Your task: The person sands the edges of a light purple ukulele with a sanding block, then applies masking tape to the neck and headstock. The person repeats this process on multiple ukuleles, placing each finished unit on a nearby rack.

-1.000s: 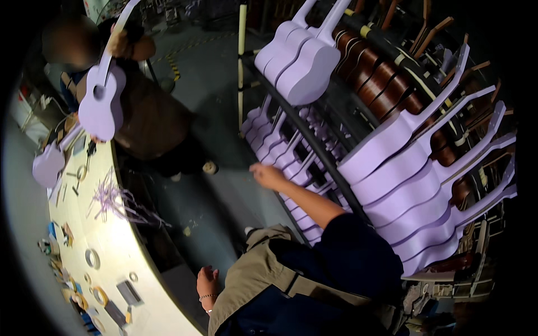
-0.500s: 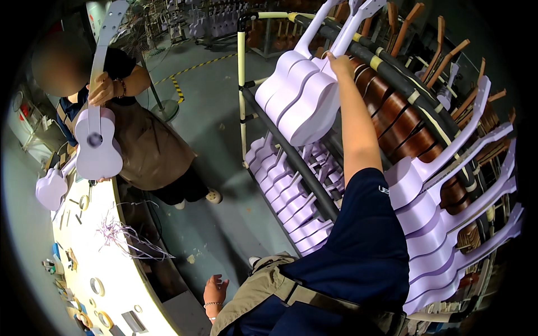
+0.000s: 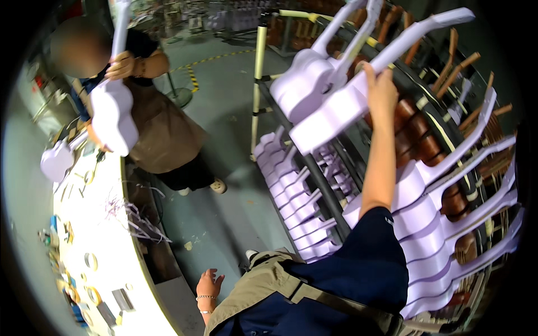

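Note:
My right hand is closed round a lilac ukulele where neck and body meet. That ukulele is tilted, its body's side facing me and its neck pointing up to the right. Just beyond it, more lilac ukuleles stand on the rack, necks upward. My left hand, with a bracelet at the wrist, hangs low between my apron and the workbench, holding nothing, its fingers loosely bent and apart.
A co-worker in a brown apron holds another lilac ukulele behind the workbench. Tape rolls and lilac strips lie on the bench. The padded rack carries several lilac and brown instruments.
My right hand has drawn one ukulele away from the others, rightward, and turned it sideways. The co-worker's ukulele has turned and no longer shows its sound hole. The view has shifted slightly.

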A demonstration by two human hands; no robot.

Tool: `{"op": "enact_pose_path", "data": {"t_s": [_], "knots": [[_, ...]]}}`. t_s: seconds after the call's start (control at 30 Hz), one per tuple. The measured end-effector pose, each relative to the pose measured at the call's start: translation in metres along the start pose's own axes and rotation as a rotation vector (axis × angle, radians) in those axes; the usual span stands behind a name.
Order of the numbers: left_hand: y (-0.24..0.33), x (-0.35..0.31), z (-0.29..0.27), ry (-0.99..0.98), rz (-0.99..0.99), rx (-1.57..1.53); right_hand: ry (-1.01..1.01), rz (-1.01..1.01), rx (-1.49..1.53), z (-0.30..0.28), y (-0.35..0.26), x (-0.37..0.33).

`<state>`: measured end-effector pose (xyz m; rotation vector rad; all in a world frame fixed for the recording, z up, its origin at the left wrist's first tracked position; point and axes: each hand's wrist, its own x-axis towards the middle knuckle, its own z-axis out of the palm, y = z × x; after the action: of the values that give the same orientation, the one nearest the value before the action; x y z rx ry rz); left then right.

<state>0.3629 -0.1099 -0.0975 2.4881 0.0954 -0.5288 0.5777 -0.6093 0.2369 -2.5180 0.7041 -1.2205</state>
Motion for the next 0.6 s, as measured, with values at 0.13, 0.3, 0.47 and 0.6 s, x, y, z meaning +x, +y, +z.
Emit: {"op": "enact_pose_path", "data": {"t_s": [0.13,0.3,0.47,0.6], "knots": [[0.027,-0.019,-0.040,0.133,0.158,-0.117,-0.179,-0.354,0.747,-0.041,-0.029,-0.046],[0.093,-0.050,-0.116,0.498,0.542,-0.352,-0.869,-0.612,0.939,-0.034,-0.087,-0.151],[0.132,-0.084,-0.135,0.486,0.813,-1.262,-1.714,-1.375,0.992,0.003,-0.161,-0.278],[0.079,-0.129,-0.123,0.593,0.929,-1.674,-1.837,-1.655,0.743,-0.030,-0.232,-0.371]]}}
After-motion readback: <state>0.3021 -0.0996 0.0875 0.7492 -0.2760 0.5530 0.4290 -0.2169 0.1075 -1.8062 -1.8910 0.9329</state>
